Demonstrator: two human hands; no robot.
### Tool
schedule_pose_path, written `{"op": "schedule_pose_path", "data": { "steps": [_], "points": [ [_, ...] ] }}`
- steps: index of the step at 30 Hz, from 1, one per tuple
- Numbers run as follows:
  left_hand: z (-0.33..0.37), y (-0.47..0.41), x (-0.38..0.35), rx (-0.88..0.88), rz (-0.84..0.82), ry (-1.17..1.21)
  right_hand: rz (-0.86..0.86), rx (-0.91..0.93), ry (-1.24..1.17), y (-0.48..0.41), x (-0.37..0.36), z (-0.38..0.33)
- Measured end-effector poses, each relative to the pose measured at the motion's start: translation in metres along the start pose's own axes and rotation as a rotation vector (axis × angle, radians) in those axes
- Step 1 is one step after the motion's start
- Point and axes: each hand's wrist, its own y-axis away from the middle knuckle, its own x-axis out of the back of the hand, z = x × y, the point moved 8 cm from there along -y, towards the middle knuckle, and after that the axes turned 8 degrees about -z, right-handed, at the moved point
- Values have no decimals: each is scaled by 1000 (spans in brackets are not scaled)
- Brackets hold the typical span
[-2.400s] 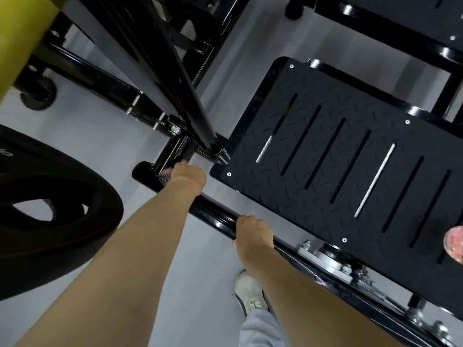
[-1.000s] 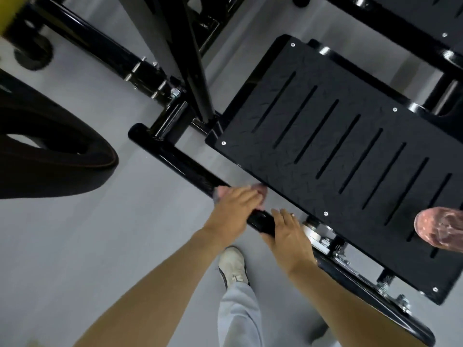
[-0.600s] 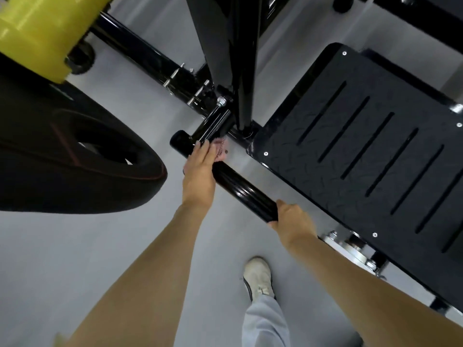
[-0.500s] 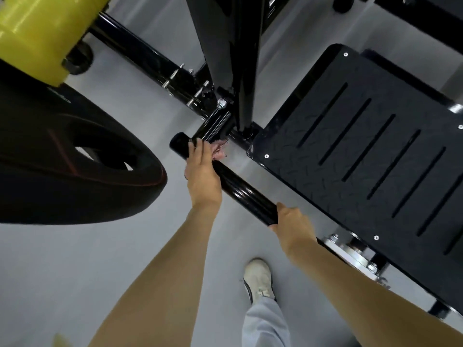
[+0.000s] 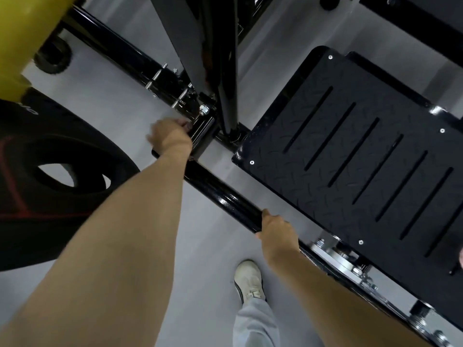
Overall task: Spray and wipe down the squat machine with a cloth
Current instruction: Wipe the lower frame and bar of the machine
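Gripping black bar (image 5: pixel 225 199) with right hand (image 5: pixel 276 234), left hand (image 5: pixel 170 137) blurred at bracket (image 5: pixel 203 128), grip unclear, weight plate (image 5: pixel 62 196) lettering unreadable

The bar (image 5: pixel 220 199) lies between the weight plate (image 5: pixel 50 221) left and the footplate (image 5: pixel 375 96) right.

Down at floor level the bar (image 5: pixel 225 199) is glossy black with white glints, and so are the frame tubes (image 5: pixel 125 58). The footplate (image 5: pixel 350 159) is matte black, embossed with a diamond tread and striped by parallel dark slots; its screws (image 5: pixel 252 162) and the joint's bolts (image 5: pixel 204 110) are silver. A dull reddish bit of cloth (image 5: pixel 186 125) peeks from the left hand (image 5: pixel 170 137). The weight plate (image 5: pixel 50 209) is black with thin red lines, the roller (image 5: pixel 22 33) yellow, the floor (image 5: pixel 112 108) pale grey, the shoe (image 5: pixel 249 279) off-white, and the trouser leg (image 5: pixel 255 324) light grey.
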Motion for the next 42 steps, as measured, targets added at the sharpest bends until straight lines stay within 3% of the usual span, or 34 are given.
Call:
{"op": "schedule_pose_path", "data": {
  "steps": [4,10,14,18,20,26,30,34,37,42],
  "points": [
    [-31,44,19,-4,259,402,-3,12,5,-1,0,0],
    [-42,68,23,41,393,539,5,41,21,2,3,0],
    [-78,65,18,193,307,564,15,27,36,2,4,1],
    [-139,101,-33,570,-91,688,8,17,15,4,3,1],
    [-145,114,-47,555,-210,719,25,21,14,5,4,0],
    [-110,59,-16,390,-124,993,16,69,22,5,6,-1],
    [-100,65,-22,372,-217,1080,16,54,1,5,7,-1],
    [-117,111,-53,537,-321,886,20,54,20,4,6,-2],
    [-137,171,-91,670,-496,872,35,44,49,2,4,-1],
    [-137,182,-89,790,-478,958,49,35,10,3,3,1]
  ]
}}
